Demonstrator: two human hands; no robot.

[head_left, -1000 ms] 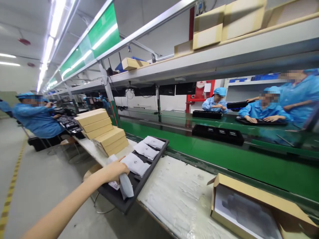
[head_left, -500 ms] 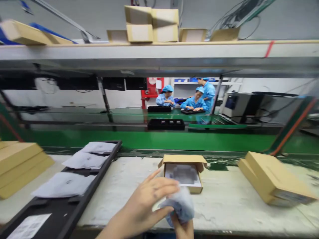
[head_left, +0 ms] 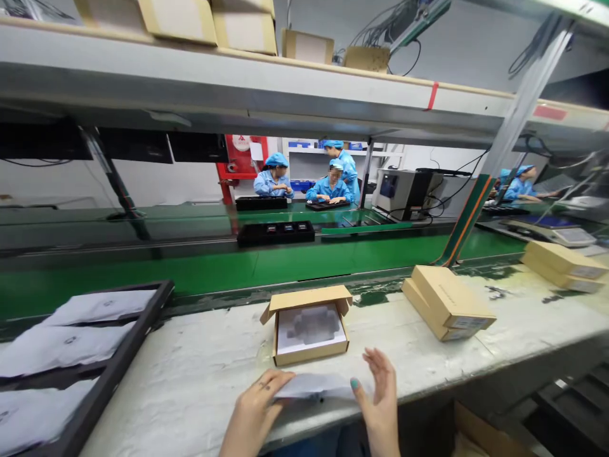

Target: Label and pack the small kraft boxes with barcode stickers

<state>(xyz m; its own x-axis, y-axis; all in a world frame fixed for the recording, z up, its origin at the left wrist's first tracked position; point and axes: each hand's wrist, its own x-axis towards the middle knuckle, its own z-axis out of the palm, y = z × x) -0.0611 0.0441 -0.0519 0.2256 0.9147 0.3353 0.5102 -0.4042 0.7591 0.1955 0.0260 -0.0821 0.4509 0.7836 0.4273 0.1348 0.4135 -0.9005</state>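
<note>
A flat white pouch (head_left: 316, 385) lies between my two hands at the near edge of the white worktable (head_left: 200, 374). My left hand (head_left: 259, 406) grips its left end with curled fingers. At the pouch's right end is my right hand (head_left: 378, 397), thumb on the pouch and fingers stretched upward. Just beyond the pouch stands an open cardboard box (head_left: 310, 324) with a white insert inside.
A black tray (head_left: 118, 365) with white pouches sits at the left. A closed cardboard box (head_left: 447, 301) lies to the right, more boxes (head_left: 561, 261) farther right. A green conveyor (head_left: 285, 257) runs behind with a black tray (head_left: 276, 232). Workers in blue sit across.
The view swung right from the pouch tray to the open box. The pouch, taken from the tray by my left hand, is now held flat between both hands.
</note>
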